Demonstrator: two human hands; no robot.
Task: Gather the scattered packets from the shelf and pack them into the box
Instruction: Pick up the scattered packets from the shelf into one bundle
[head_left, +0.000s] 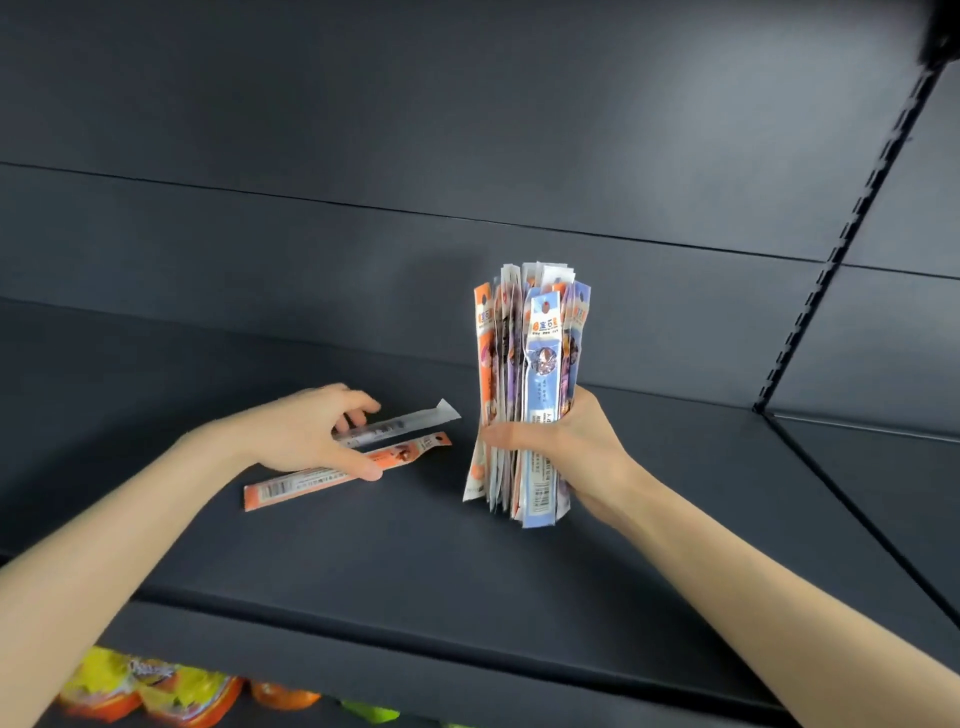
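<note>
From the head camera, a thick bundle of packets (530, 374), narrow sachets in orange, blue and purple, stands upright on the dark shelf (363, 561). The right hand (566, 447) has its grip clenched round the bundle's lower half. The left hand (311, 431) reaches low, fingers curled over a white packet (415, 420) and thumb pressing an orange packet (306, 480) beside it. The print is blurred, and the snack bags (150, 691) below are cut off.

We cannot read the print on the bundle (530, 384); its outer packets hide the inner ones and most fingers of our right hand (571, 447). Our left hand (306, 431) covers one end of the white packet (410, 420). The bags (150, 691) below are blurred and cropped.
</note>
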